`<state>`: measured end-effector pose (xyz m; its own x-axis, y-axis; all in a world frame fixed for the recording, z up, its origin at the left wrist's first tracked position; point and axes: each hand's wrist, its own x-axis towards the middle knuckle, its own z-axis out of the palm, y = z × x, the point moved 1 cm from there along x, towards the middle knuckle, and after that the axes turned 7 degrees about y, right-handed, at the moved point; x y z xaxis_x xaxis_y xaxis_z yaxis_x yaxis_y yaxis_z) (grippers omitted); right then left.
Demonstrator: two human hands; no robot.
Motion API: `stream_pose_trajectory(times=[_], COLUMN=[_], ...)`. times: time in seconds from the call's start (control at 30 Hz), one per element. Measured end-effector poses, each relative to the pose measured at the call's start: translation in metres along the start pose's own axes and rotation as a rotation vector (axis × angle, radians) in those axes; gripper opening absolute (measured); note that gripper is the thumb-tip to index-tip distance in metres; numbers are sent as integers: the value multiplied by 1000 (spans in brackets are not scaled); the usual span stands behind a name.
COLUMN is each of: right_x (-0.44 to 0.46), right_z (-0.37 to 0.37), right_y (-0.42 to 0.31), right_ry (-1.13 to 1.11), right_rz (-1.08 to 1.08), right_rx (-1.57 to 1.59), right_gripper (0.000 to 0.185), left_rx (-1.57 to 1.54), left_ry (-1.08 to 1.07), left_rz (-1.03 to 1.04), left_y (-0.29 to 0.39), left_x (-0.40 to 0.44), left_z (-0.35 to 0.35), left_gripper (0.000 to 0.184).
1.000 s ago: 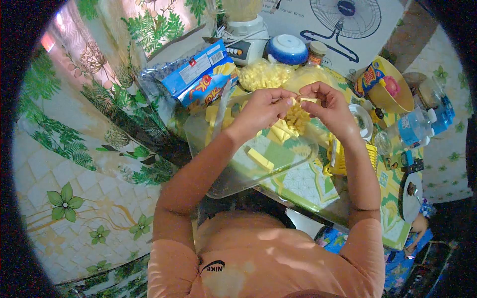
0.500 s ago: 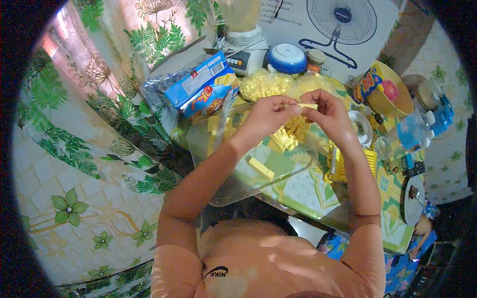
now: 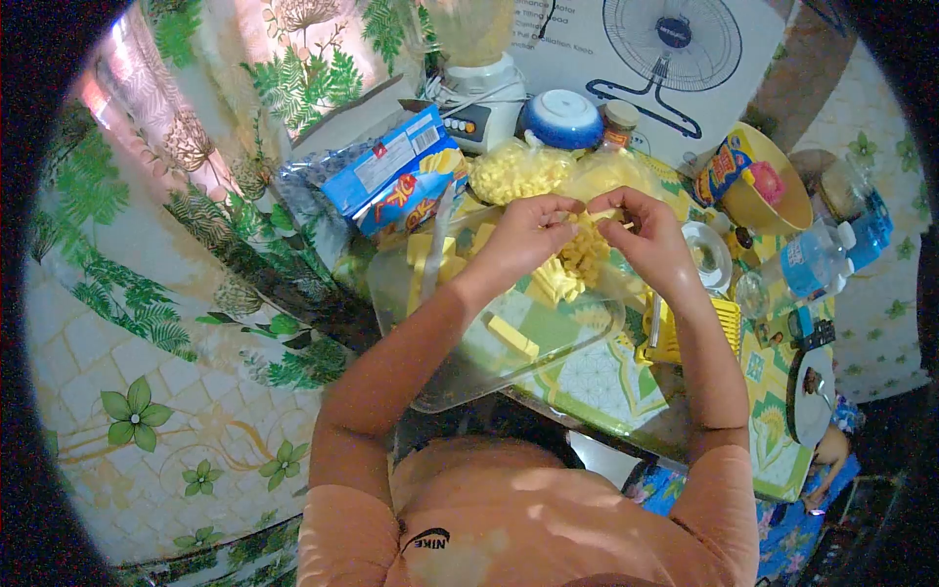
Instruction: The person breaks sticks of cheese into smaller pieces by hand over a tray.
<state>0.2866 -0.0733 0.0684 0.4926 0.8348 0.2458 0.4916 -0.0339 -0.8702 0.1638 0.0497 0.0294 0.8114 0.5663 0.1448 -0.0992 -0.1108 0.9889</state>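
My left hand [image 3: 528, 230] and my right hand [image 3: 641, 230] are raised close together over a clear plastic tray. Their fingertips pinch a small pale yellow piece [image 3: 593, 213], mostly covered by the fingers. Just below lies a heap of small yellow pieces [image 3: 585, 256], with a bundle of yellow sticks [image 3: 558, 284] beside it. One thick yellow stick [image 3: 513, 337] rests alone nearer to me in the tray [image 3: 469, 399]. Larger yellow blocks [image 3: 430, 259] sit at its left side, partly behind my left forearm.
Behind stand a blue snack box [image 3: 396, 166], a blender [image 3: 484, 103], bags of yellow pieces [image 3: 523, 168] and a blue bowl [image 3: 564, 119]. To the right are a yellow basket [image 3: 722, 328], a yellow bowl [image 3: 787, 191] and water bottles [image 3: 817, 264]. Another person's arm [image 3: 831, 460] shows at lower right.
The pale yellow strip that showed between my fingers is now mostly hidden by them. Both hands have shifted slightly and my right fingers have turned; the tray's contents look the same.
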Motion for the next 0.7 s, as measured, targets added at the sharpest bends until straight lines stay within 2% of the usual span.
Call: stream_pose_trajectory(times=[0.1, 0.2, 0.3, 0.5, 0.7], right_x=[-2, -2, -1, 2, 2], right_z=[3, 4, 6, 0, -3], right_y=[0, -1, 0, -1, -3], right_ry=[72, 45, 90, -45, -74], right_rz=[-111, -90, -91, 123, 145], right_rx=[8, -55, -38, 294, 358], right_gripper=[21, 22, 21, 21, 23], left_rx=[75, 39, -129, -55, -76], left_ry=[19, 40, 23, -6, -7], left_rz=[114, -42, -151, 57, 35], left_y=[-15, -2, 14, 13, 9], left_x=[8, 3, -3, -4, -3], left_z=[0, -2, -4, -1, -3], left_gripper=[21, 19, 20, 19, 19])
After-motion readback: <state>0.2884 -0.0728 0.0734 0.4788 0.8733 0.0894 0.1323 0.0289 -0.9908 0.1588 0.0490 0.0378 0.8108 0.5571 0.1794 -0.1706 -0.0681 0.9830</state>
